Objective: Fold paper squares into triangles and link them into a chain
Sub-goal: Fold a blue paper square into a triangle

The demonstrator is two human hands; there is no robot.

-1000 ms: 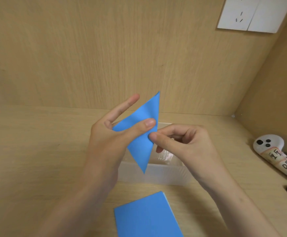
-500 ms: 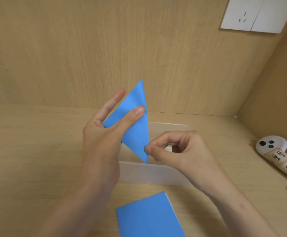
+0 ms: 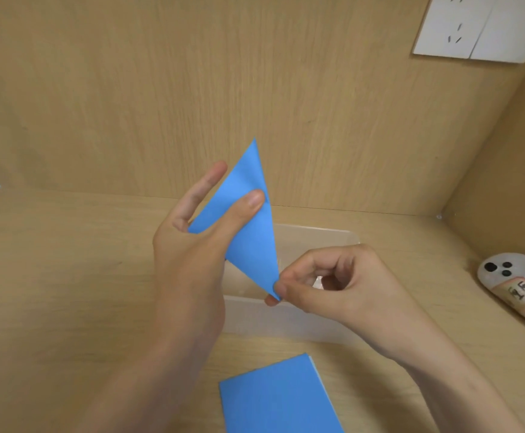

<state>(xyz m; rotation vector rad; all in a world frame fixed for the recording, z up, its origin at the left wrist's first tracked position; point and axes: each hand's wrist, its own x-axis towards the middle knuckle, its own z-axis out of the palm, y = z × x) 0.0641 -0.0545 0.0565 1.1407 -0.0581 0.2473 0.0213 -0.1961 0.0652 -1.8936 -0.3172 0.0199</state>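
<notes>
Blue paper triangle is held in the air at the centre of the frame, above a clear plastic box. Its long point faces up and its narrow tip faces down and to the right.

The left hand holds the upper half of the triangle. The grip is closed on the paper: the thumb presses flat on the near face and the fingers lie behind the sheet, with one finger extended past the left edge.

The right hand is at the centre right, lower than the left. Its grip is clamped on the bottom tip of the triangle, pinched between thumb and forefinger; the other fingers are curled into the palm.

A stack of blue paper squares lies flat on the wooden surface at the bottom centre, nearer than the box and apart from both hands. A white handheld device with black marks lies at the right edge. A white socket plate sits in the upper right.
</notes>
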